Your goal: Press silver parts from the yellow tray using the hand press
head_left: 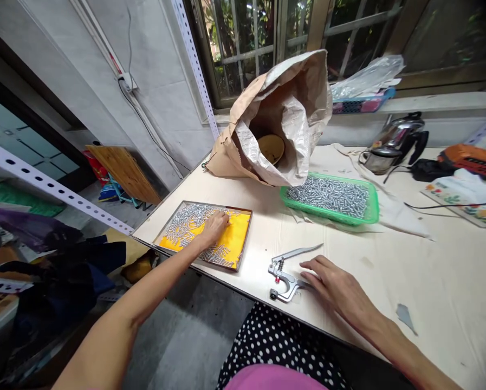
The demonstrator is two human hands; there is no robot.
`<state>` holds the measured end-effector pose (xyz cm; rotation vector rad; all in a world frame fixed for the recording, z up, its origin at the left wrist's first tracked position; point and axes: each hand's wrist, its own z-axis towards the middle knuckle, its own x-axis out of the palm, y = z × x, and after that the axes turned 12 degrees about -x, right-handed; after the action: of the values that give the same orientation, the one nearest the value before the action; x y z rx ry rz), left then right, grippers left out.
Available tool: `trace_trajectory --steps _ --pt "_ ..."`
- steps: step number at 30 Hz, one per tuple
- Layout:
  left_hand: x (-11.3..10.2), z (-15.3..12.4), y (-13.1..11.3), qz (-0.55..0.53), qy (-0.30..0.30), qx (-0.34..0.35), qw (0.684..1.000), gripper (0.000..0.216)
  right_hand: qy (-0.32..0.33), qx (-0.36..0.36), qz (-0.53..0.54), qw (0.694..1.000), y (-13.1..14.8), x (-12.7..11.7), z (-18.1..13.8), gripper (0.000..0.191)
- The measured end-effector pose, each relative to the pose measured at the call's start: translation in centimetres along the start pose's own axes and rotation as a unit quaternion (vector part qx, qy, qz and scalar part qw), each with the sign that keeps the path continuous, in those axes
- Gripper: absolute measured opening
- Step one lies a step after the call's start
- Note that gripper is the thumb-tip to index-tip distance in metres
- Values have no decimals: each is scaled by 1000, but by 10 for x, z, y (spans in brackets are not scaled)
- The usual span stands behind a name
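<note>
My left hand (215, 227) reaches into a shallow tray (246, 238) with a yellow bottom. Its fingers are curled down together over small silvery metal pieces (181, 219) that lie scattered there. What the fingertips hold, if anything, is hidden. Metal hand pliers (288, 283) with a spring and a C-shaped jaw lie on the table, their handles apart. My right hand (335, 279) is beside them, fingers loosely stretched and apart, with the thumb at the lower handle. That handle's end is hidden under the hand.
A green plastic basket (376, 206) full of similar metal pieces stands behind the pliers. Beside it, a large open paper sack (230, 141) leans on its side with a round yellowish thing inside. A metal kettle (405, 132), an orange object (470, 158) and a grey scrap (406, 317) lie to the right.
</note>
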<state>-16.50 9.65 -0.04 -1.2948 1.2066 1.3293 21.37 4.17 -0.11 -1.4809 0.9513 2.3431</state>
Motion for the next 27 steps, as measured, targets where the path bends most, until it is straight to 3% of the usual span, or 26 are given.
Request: trace_trajectory --steps 6,13,17,21,23,27 --pt "0 14 -3 30 14 69 997 25 27 61 31 997 10 11 -18 28" --pt "-1 8 -6 23 6 91 996 25 75 86 -21 993 13 17 -21 25" --pt "-14 5 -17 34 -4 89 995 23 74 93 -53 991 11 22 -21 24" --pt "-33 -20 -53 -134 13 42 990 19 49 79 -65 994 10 26 -22 22" --pt "-38 -46 -78 -272 83 0 959 16 43 67 -73 994 10 26 -22 21" --pt "-31 -98 -121 -458 274 -107 839 15 44 53 -95 993 13 22 -23 20"
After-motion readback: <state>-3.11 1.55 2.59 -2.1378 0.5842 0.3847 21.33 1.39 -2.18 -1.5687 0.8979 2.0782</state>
